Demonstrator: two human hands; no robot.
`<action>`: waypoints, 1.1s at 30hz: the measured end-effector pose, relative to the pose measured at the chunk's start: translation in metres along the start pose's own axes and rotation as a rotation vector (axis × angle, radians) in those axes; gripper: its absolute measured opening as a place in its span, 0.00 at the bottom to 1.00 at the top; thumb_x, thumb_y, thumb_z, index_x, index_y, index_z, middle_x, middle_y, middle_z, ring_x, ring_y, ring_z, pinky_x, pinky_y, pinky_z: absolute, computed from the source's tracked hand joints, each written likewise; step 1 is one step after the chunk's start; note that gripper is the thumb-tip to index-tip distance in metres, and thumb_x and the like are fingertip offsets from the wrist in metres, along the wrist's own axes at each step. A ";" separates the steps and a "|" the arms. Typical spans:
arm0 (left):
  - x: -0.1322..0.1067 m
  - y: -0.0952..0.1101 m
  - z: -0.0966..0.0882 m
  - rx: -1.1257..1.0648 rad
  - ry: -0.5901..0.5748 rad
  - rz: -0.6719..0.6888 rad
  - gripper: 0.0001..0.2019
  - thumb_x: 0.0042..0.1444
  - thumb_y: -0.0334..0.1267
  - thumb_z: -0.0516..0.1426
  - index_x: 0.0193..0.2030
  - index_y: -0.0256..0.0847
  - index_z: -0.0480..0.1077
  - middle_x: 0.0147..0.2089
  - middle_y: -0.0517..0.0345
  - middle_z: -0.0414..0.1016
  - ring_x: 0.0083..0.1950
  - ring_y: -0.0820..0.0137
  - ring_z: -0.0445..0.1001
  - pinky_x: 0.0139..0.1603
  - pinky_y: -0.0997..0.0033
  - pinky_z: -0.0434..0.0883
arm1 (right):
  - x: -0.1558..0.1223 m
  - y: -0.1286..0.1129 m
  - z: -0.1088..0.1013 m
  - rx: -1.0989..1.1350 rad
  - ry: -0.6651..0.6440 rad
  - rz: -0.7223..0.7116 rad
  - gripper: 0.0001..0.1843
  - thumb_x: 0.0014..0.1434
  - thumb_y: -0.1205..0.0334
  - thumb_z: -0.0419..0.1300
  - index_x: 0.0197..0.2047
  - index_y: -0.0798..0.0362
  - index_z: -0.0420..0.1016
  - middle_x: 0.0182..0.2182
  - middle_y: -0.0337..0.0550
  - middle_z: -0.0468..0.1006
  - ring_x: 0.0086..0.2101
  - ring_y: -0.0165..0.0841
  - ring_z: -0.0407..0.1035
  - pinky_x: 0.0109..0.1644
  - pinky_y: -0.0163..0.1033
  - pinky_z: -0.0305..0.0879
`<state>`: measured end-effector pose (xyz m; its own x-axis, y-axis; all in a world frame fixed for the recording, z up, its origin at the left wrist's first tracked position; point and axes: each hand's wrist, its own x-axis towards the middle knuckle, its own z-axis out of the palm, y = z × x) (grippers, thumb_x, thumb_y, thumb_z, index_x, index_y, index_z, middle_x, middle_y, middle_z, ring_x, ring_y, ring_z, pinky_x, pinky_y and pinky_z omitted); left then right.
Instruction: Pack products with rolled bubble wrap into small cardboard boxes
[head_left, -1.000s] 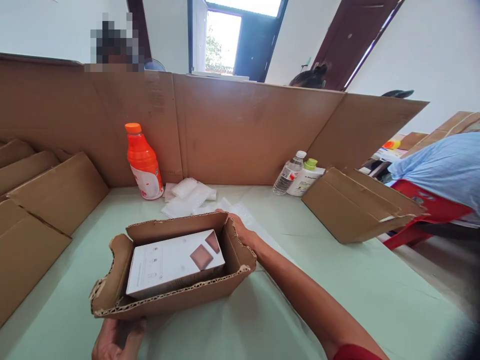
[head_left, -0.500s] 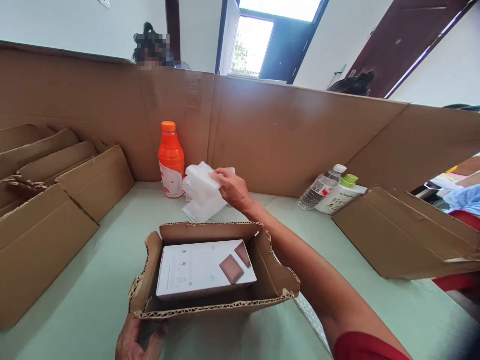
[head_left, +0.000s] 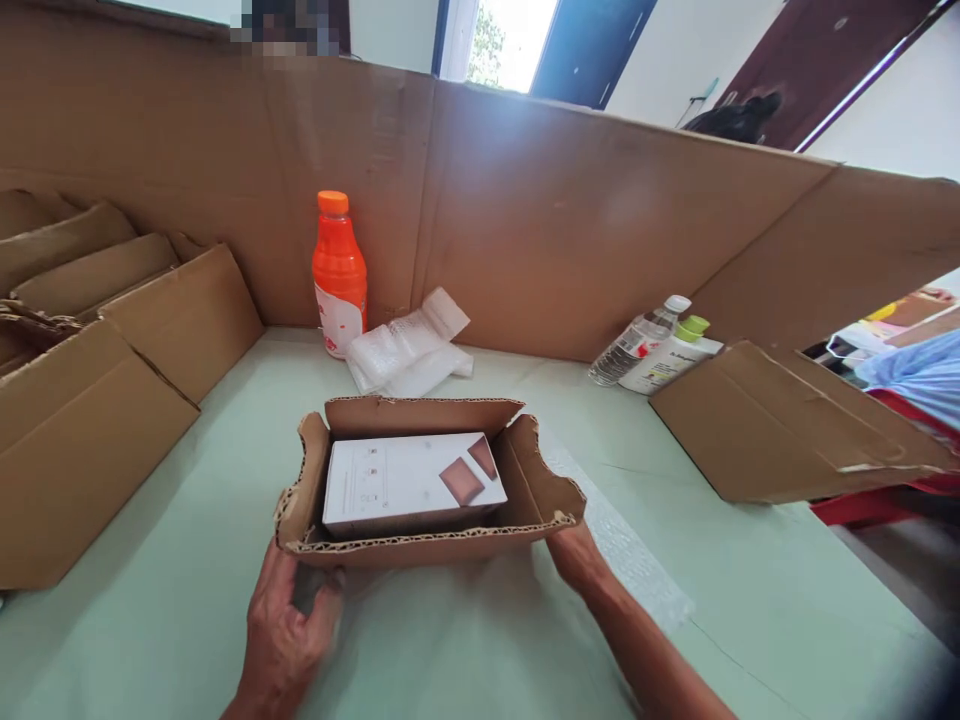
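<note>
An open-topped cardboard box [head_left: 420,552] with ragged cut edges stands in front of me on the table. Inside it lies a white product box [head_left: 409,480] printed with brown squares and small icons. My left hand [head_left: 289,610] holds the near left corner, its fingers along the left side and the thumb by the front wall. Against the right end of the cardboard box rests my right hand [head_left: 574,555], whose fingers are hidden behind the wall. Folded bubble wrap [head_left: 405,350] lies beyond the box, and a flat bubble-wrap strip [head_left: 637,550] extends to its right.
An orange-capped bottle [head_left: 340,275] stands at the back. A clear water bottle [head_left: 637,345] and a green-capped white bottle [head_left: 667,360] lean at the right, beside another cardboard box [head_left: 787,430]. Cardboard cartons [head_left: 105,400] fill the left. A tall cardboard partition [head_left: 525,220] borders the table's back.
My right hand has let go of the bubble wrap and come back to the right end of the cardboard box. My left hand stays at the left corner. The view has tipped downward.
</note>
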<state>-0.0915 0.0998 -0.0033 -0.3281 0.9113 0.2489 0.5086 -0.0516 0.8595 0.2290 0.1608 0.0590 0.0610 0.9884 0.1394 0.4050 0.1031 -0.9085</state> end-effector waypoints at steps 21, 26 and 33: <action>0.004 0.007 -0.015 0.027 -0.142 0.079 0.10 0.56 0.46 0.56 0.39 0.43 0.71 0.31 0.59 0.72 0.29 0.68 0.71 0.24 0.73 0.68 | -0.008 -0.164 -0.014 -0.953 -0.434 -0.618 0.33 0.66 0.36 0.54 0.53 0.57 0.77 0.33 0.55 0.79 0.35 0.48 0.71 0.45 0.54 0.66; 0.001 0.004 -0.016 -0.004 -0.146 0.059 0.10 0.56 0.44 0.56 0.41 0.43 0.69 0.36 0.58 0.73 0.33 0.67 0.74 0.29 0.71 0.71 | 0.001 -0.167 0.004 -0.923 -0.606 -0.576 0.39 0.57 0.27 0.59 0.57 0.51 0.74 0.33 0.49 0.79 0.34 0.45 0.70 0.40 0.48 0.65; 0.005 0.006 -0.019 -0.028 -0.086 -0.035 0.14 0.54 0.48 0.56 0.42 0.41 0.70 0.34 0.56 0.74 0.31 0.65 0.75 0.28 0.69 0.71 | -0.018 -0.158 -0.016 -0.694 -0.400 -0.660 0.34 0.62 0.38 0.62 0.63 0.51 0.70 0.53 0.55 0.80 0.54 0.52 0.71 0.60 0.57 0.62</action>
<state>-0.1050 0.0963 0.0120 -0.2751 0.9445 0.1797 0.4753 -0.0289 0.8793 0.1785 0.1252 0.2067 -0.6197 0.7368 0.2704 0.6919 0.6755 -0.2550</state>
